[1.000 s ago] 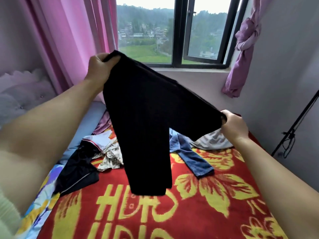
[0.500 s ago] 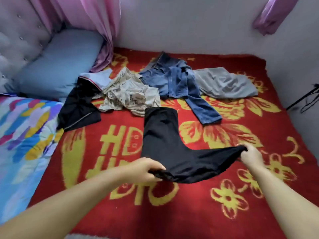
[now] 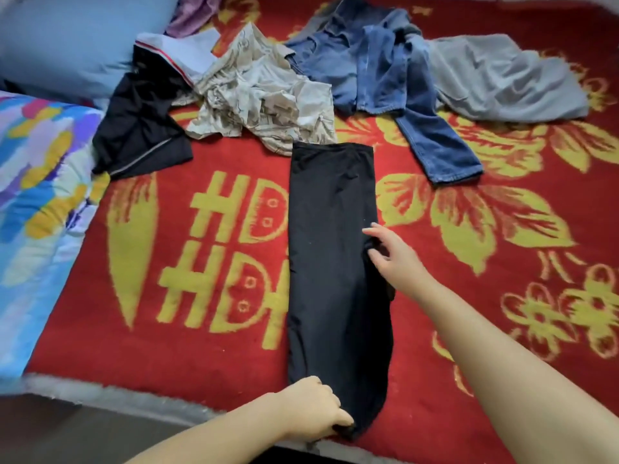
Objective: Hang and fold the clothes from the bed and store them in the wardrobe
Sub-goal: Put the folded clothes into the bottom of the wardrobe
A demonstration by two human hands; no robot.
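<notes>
Black trousers (image 3: 330,262) lie folded lengthwise in a long strip on the red and yellow bedspread (image 3: 201,346), waist end near me. My left hand (image 3: 313,408) grips the near end of the trousers at the bed's front edge. My right hand (image 3: 390,254) rests with straight fingers on the trousers' right edge, about halfway up. Beyond them lies a heap of other clothes: a beige patterned garment (image 3: 261,98), blue jeans (image 3: 385,72), a grey garment (image 3: 495,78) and a black garment with white trim (image 3: 144,128).
A blue pillow (image 3: 73,41) sits at the far left. A colourful quilt (image 3: 37,195) covers the left side of the bed. A purple curtain end (image 3: 194,15) hangs onto the bed at the top. The bed's front edge (image 3: 117,396) runs along the bottom left.
The trousers went from held up in the air to lying flat on the bed in a straight strip. My right hand let go of the corner and now lies flat on the edge.
</notes>
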